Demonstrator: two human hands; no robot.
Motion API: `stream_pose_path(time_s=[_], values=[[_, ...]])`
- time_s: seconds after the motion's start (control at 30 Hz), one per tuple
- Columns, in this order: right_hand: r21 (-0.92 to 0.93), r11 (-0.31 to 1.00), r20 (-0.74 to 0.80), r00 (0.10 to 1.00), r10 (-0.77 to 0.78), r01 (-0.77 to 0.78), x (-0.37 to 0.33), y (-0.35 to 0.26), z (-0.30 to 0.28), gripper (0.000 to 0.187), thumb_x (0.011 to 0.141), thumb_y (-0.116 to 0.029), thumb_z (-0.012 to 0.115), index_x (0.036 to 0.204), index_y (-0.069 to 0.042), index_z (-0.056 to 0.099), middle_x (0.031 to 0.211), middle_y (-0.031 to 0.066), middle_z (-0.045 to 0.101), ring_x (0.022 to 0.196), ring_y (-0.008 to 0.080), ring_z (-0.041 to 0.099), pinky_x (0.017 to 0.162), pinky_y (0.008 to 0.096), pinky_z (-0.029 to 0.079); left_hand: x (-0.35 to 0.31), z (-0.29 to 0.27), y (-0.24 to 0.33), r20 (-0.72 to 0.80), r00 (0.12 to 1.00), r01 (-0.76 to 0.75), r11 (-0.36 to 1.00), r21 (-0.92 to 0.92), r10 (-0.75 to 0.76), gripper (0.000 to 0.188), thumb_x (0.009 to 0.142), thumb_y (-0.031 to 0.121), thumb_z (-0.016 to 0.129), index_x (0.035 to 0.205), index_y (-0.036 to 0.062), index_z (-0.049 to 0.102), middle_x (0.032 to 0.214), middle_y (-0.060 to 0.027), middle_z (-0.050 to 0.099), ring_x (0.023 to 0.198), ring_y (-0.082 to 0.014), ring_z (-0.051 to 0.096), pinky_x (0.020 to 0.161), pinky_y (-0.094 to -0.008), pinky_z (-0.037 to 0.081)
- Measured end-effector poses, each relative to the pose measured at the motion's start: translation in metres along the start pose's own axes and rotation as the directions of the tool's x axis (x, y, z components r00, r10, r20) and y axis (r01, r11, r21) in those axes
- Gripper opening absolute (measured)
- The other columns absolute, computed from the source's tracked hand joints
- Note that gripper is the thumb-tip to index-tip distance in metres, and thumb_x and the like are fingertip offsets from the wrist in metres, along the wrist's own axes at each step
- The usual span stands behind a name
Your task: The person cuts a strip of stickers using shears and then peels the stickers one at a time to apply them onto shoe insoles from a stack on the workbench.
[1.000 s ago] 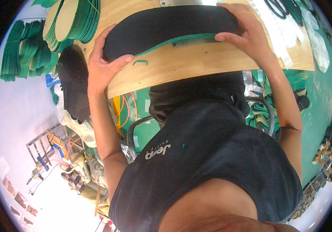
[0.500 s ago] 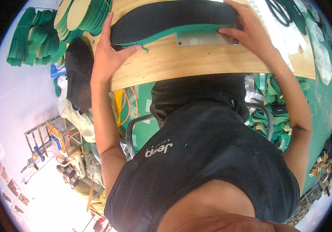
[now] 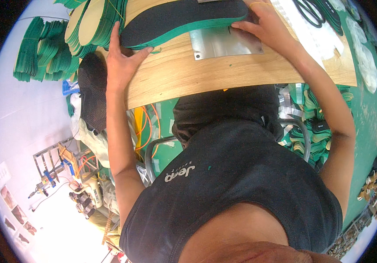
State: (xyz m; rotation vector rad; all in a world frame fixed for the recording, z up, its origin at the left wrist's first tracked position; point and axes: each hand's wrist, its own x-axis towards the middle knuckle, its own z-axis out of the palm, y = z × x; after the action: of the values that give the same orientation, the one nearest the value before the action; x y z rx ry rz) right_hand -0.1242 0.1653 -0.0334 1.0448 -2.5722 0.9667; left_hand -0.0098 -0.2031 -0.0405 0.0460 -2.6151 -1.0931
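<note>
A stack of insoles (image 3: 184,19), black on top with green edges, lies along the far part of the wooden table. My left hand (image 3: 125,63) is closed round its left end, thumb along the near edge and forefinger on the outer side. At the other end, my right hand (image 3: 267,26) grips the insoles, its thumb against the near edge. A thin yellow band (image 3: 260,3) runs across the right fingers, which are partly cut off by the frame's top. Beneath the insoles a shiny metal plate (image 3: 223,46) shows on the table. A green scrap (image 3: 157,51) sits by my left thumb.
Banded piles of beige and green insoles (image 3: 103,22) stand at the table's left, beside a black mesh item (image 3: 92,87). White sheeting (image 3: 313,39) and black loops (image 3: 311,11) lie at the right. The table's near edge (image 3: 241,86) is before my lap. More insoles (image 3: 318,131) are heaped below.
The insole stack's right end has moved left along with my right hand, and more of the metal plate shows. A yellow band is now visible at the right fingers. My left hand keeps its hold.
</note>
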Motion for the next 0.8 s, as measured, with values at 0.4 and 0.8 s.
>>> stream_pose_path(time_s=[0.4,0.8], values=[[-0.019,1.000,0.011,1.000,0.007,-0.007,0.006,0.003,0.001,0.046,0.077,-0.017,0.079,0.118,-0.002,0.063,0.111,0.0198,0.059,0.111,0.0380,0.052,0.097,0.0452,0.043,0.008,-0.005,-0.006,0.113,0.993,0.055,0.982,-0.181,-0.035,0.105,0.070,0.027,0.092,0.155,0.0050,0.034,0.139,-0.0253,0.056,0.123,-0.0302,0.059,0.106,-0.0385,0.046],[0.424,0.809,0.285,0.908,0.307,-0.406,0.005,-0.018,-0.009,0.047,0.080,-0.015,0.077,0.123,-0.002,0.062,0.114,0.0210,0.058,0.114,0.0362,0.053,0.097,0.0450,0.044,-0.002,-0.010,0.000,0.093,0.995,-0.015,0.984,-0.177,0.032,0.102,0.072,0.014,0.089,0.156,0.0073,0.032,0.136,-0.0229,0.058,0.119,-0.0252,0.060,0.102,-0.0346,0.048]])
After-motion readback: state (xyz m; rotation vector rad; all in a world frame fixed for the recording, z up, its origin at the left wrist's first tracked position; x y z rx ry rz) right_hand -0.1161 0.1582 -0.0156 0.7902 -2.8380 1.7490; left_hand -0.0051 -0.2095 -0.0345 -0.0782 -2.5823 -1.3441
